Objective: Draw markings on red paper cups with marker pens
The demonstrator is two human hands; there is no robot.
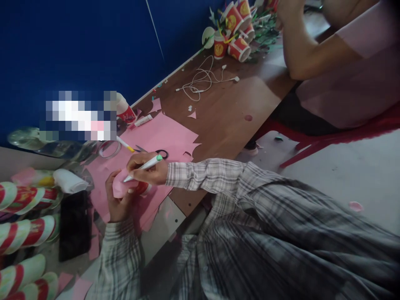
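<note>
My right hand (149, 170) is closed around a white pen with a green cap (144, 166), its tip pointing down-left onto a small pink paper piece (120, 186). My left hand (118, 203) grips that pink piece from below, and something red and white shows under it. Both hands rest over large pink paper sheets (156, 135) spread on the brown wooden table (225, 108). Black-handled scissors (158, 153) lie just behind my right hand.
A roll of clear tape (110, 148), a glue bottle (124, 109) and a black phone (74, 225) lie near. Red-and-white paper cups (21, 233) are stacked at left, more cups (234, 33) at the far end. White earphones (203, 79) lie mid-table. Another person's arm (300, 50) rests at the right.
</note>
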